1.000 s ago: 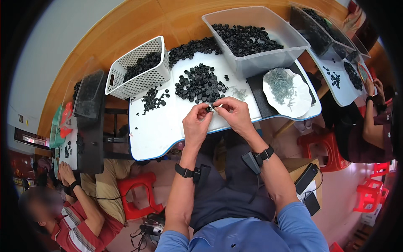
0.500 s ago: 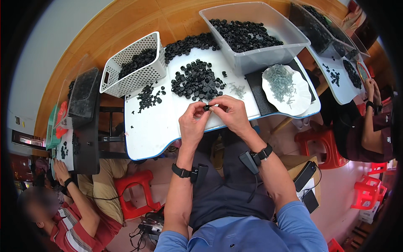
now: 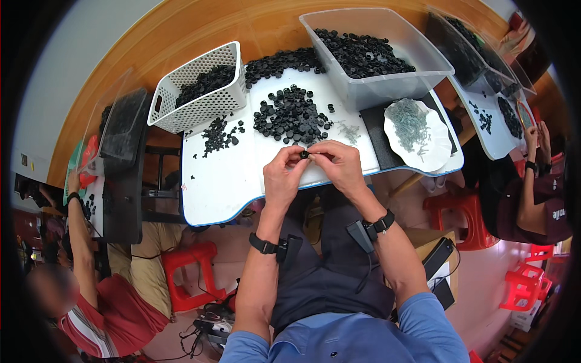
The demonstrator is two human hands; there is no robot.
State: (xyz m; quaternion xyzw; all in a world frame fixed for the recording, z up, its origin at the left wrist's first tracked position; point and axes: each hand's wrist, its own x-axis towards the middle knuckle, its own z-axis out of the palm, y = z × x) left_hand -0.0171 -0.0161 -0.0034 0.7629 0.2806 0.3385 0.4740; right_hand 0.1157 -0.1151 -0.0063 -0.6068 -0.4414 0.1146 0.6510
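Over the table's near edge, my left hand [image 3: 282, 172] pinches a small round black plastic part [image 3: 304, 154] between thumb and fingertips. My right hand [image 3: 340, 166] is closed in a pinch at the part's right side; anything tiny between its fingertips is too small to make out. Just beyond my hands lies a pile of round black plastic parts [image 3: 290, 115]. Beside that pile, a few thin clear or silvery pieces [image 3: 348, 131] are scattered. A white scalloped plate [image 3: 442, 142] to the right holds a heap of similar small pieces [image 3: 409, 124].
On the white table [image 3: 212, 193] stand a white perforated basket [image 3: 181, 112] and a clear plastic bin [image 3: 387, 91], both with black parts. Smaller black bits [image 3: 215, 136] lie at left. People work at neighbouring tables on both sides. Red stools [image 3: 193, 275] stand on the floor.
The view has shifted slightly. My hands stay together, and the black part now shows more of its round face. The person at left has stretched an arm toward the green basket.
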